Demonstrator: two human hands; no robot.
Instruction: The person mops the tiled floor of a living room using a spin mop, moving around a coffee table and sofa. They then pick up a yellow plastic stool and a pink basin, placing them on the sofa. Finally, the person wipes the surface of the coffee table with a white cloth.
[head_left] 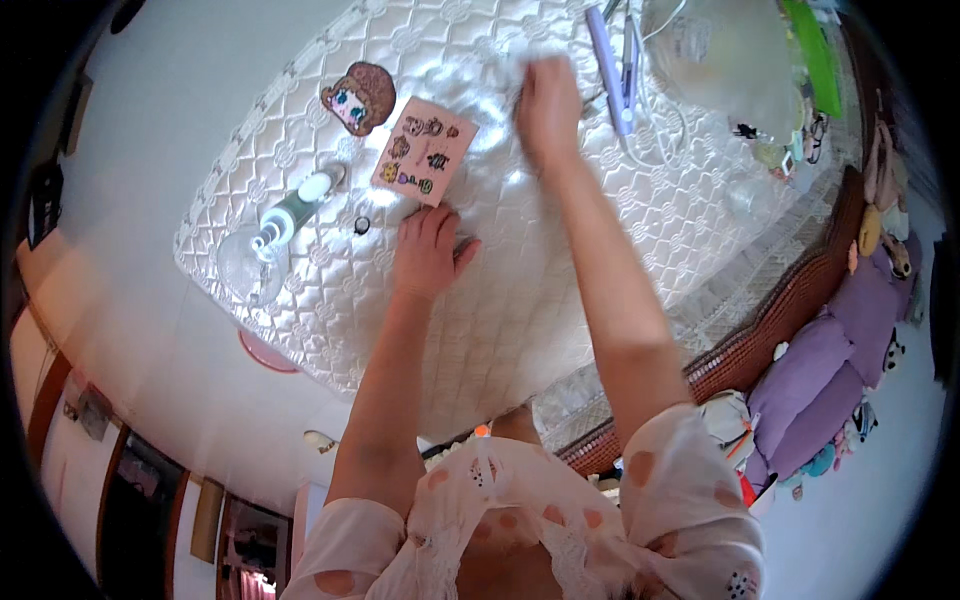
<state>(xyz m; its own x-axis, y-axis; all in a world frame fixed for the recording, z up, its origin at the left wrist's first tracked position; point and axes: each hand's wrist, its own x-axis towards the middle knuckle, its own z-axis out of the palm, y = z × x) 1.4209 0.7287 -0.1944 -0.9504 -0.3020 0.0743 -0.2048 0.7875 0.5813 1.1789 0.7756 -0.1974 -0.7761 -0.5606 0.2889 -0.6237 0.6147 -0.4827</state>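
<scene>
My left hand [430, 250] lies on the quilted, shiny white table cover [520, 300], fingers stretched out and thumb apart. Its fingertips touch the lower edge of a pink card [428, 150] bearing small cartoon pictures. Farther off and to the right, my right hand [550, 115] is closed above the cover, slightly smeared by motion. A pale, blurred patch shows at its fingers; what they hold, if anything, I cannot make out. Beyond the card to the left sits a brown-haired cartoon head piece [358, 97]. A small black ring [362, 226] lies left of my left hand.
A pump bottle [290, 218] lies at the left, by a clear round container [245, 268]. Past my right hand are a lilac hair straightener [612, 75] and its white cord [668, 150]. A translucent bag [730, 60], glasses [817, 138] and purple cushions [815, 385] are at the right.
</scene>
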